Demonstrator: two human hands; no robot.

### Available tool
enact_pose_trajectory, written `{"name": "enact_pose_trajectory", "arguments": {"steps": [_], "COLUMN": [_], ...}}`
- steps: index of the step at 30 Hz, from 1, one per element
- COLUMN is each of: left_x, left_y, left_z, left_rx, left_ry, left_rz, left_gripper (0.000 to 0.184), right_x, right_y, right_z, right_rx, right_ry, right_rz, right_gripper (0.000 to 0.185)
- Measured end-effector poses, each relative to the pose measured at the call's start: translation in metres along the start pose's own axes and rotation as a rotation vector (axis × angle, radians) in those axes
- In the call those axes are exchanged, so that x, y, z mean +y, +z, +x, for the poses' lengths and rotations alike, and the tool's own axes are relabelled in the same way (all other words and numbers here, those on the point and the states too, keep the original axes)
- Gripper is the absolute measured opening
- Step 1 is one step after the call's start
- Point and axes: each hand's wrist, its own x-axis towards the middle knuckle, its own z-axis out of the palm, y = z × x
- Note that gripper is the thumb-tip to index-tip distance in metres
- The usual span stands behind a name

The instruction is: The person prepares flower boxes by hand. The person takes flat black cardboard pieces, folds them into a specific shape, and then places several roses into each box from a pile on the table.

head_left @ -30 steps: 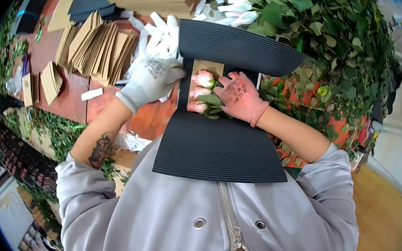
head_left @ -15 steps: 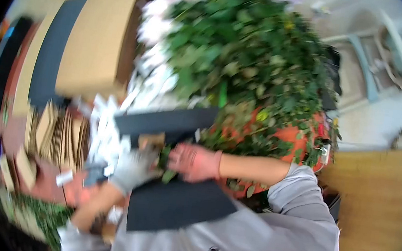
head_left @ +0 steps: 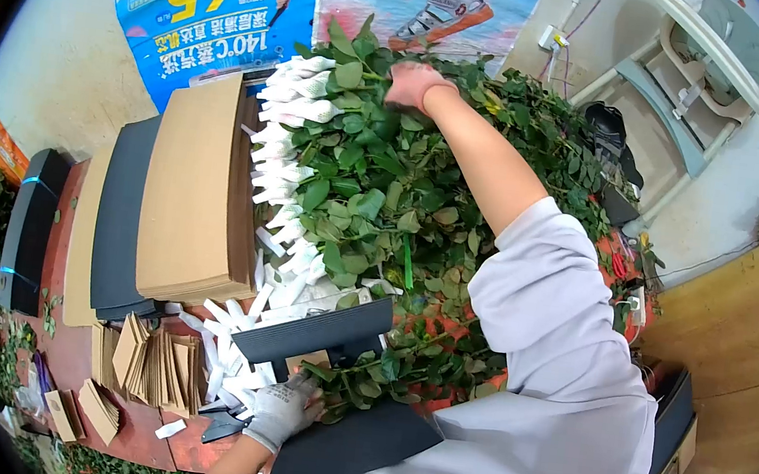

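Observation:
My left hand (head_left: 285,409), in a whitish glove, has its fingers curled around the lower left end of leafy rose stems (head_left: 382,382). A black cardboard sheet (head_left: 356,445) lies under them, near my lap. Just above that hand are a small brown card (head_left: 307,360) and a long black cardboard stack (head_left: 313,331). My right hand (head_left: 415,87), in a pink glove, reaches to the far side of a big heap of leafy rose stems (head_left: 404,184). Its fingers are closed at a stem there, partly hidden by leaves. White net sleeves (head_left: 300,111) cover the heads along the heap's left side.
Tall stacks of brown cardboard (head_left: 192,197) and black cardboard (head_left: 122,217) stand at left. Small folded brown cards (head_left: 159,366), loose white sleeves (head_left: 237,333) and a dark tool (head_left: 222,425) lie nearer. A white high chair (head_left: 667,92) is at right, a poster (head_left: 213,12) behind.
My right hand has left the stems beside my left hand and moved far up to the heap. My left hand stays by the black sheet. The view has tilted up.

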Motion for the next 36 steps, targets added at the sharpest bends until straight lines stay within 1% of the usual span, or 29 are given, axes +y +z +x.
{"name": "enact_pose_trajectory", "arguments": {"steps": [2,4,5,6,8,9,11,12,13,14,16,18,20,21,22,23,24,26,28,29,30,32,34,35,36], "left_x": [-0.011,-0.014,-0.012,-0.011,-0.010,-0.010,-0.009,-0.008,-0.005,0.001,0.020,0.047,0.095,0.114,0.124,0.128,0.137,0.150,0.177,0.173,0.173,0.185,0.187,0.187,0.186], "left_y": [0.019,0.024,0.022,0.019,0.016,0.013,0.007,0.002,-0.008,-0.023,-0.081,-0.147,-0.206,-0.226,-0.249,-0.263,-0.276,-0.285,-0.298,-0.304,-0.309,-0.318,-0.319,-0.315,-0.311], "left_z": [0.003,0.005,0.005,0.003,0.004,0.005,0.005,0.001,0.000,-0.012,-0.038,-0.052,-0.051,-0.026,0.005,0.049,0.076,0.130,0.136,0.186,0.204,0.203,0.195,0.193,0.190], "left_rx": [0.080,0.108,0.130,0.150,0.183,0.170,0.145,0.108,0.084,0.154,0.254,0.271,0.656,0.646,0.404,0.202,0.133,0.244,0.429,0.559,0.507,0.387,0.350,0.473,0.613], "left_ry": [0.088,0.079,0.077,0.077,0.082,0.096,0.139,0.160,0.184,0.233,0.427,0.611,0.750,0.829,0.703,0.628,0.440,0.444,0.623,0.753,0.788,0.779,0.696,0.802,0.891], "left_rz": [0.097,0.051,0.026,0.008,-0.003,-0.006,0.015,0.017,0.020,-0.038,-0.077,-0.288,0.042,-0.185,-0.454,-0.701,-0.960,-1.388,-1.505,-1.507,-1.595,-1.790,-1.776,-1.607,-1.435], "left_gripper": [0.050,0.049,0.047,0.044,0.042,0.040,0.038,0.038,0.037,0.031,0.027,0.025,0.024,0.032,0.047,0.070,0.086,0.088,0.076,0.052,0.033,0.026,0.025,0.027,0.029], "right_x": [0.004,0.011,0.016,0.017,0.031,0.039,0.065,0.080,0.100,0.105,0.112,0.108,0.088,0.084,0.080,0.076,0.071,0.065,0.066,0.058,0.059,0.069,0.096,0.111,0.119], "right_y": [0.005,0.001,-0.006,-0.016,-0.026,-0.034,-0.049,-0.068,-0.092,-0.125,-0.147,-0.152,-0.156,-0.152,-0.143,-0.139,-0.140,-0.140,-0.128,-0.135,-0.135,-0.147,-0.154,-0.167,-0.177], "right_z": [0.003,0.000,-0.006,-0.014,-0.021,-0.023,-0.037,-0.037,-0.042,-0.053,-0.071,-0.087,-0.097,-0.100,-0.099,-0.099,-0.102,-0.118,-0.135,-0.150,-0.168,-0.196,-0.213,-0.216,-0.226], "right_rx": [-0.225,-0.158,-0.111,-0.059,0.064,0.076,0.425,0.518,0.478,0.442,0.463,0.510,0.351,0.365,0.408,0.454,0.470,0.414,0.465,0.354,0.443,0.442,0.598,0.564,0.622], "right_ry": [-0.033,-0.097,-0.125,-0.075,-0.065,-0.060,-0.067,-0.016,0.011,0.034,0.086,0.095,0.126,0.120,0.089,0.057,0.052,0.133,0.072,0.112,0.052,0.064,0.115,0.154,0.229], "right_rz": [0.008,0.068,0.063,0.049,0.023,0.020,-0.130,-0.122,-0.037,0.051,0.013,-0.021,-0.046,-0.033,-0.041,-0.051,-0.042,-0.033,-0.035,-0.073,-0.061,-0.078,-0.054,0.025,0.023], "right_gripper": [0.042,0.041,0.039,0.038,0.040,0.040,0.041,0.040,0.039,0.038,0.038,0.038,0.037,0.037,0.036,0.036,0.036,0.035,0.034,0.034,0.038,0.043,0.044,0.042,0.040]}}
